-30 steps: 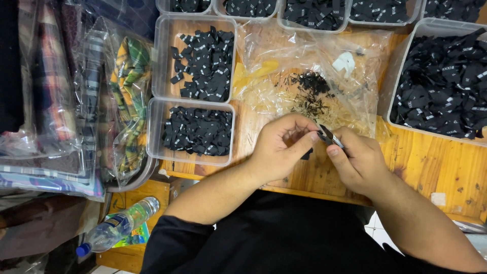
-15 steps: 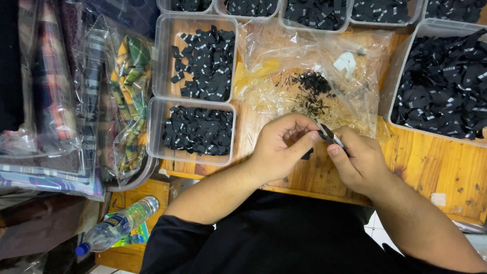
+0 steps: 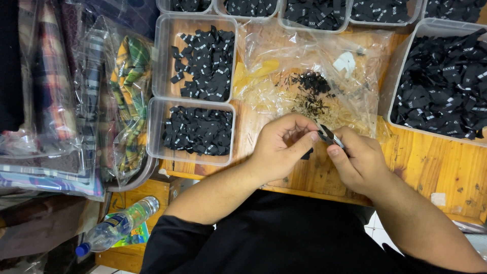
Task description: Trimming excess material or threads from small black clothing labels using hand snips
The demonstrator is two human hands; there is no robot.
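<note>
Small snips (image 3: pixel 329 136) are gripped by the right hand (image 3: pixel 357 163) at centre frame, a black label (image 3: pixel 307 153) pinched taut by the left hand (image 3: pixel 281 149).

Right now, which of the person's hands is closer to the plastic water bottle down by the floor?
Left. The left hand is above and right of the water bottle, over the wooden table; the right hand sits farther right, beyond the left.
</note>
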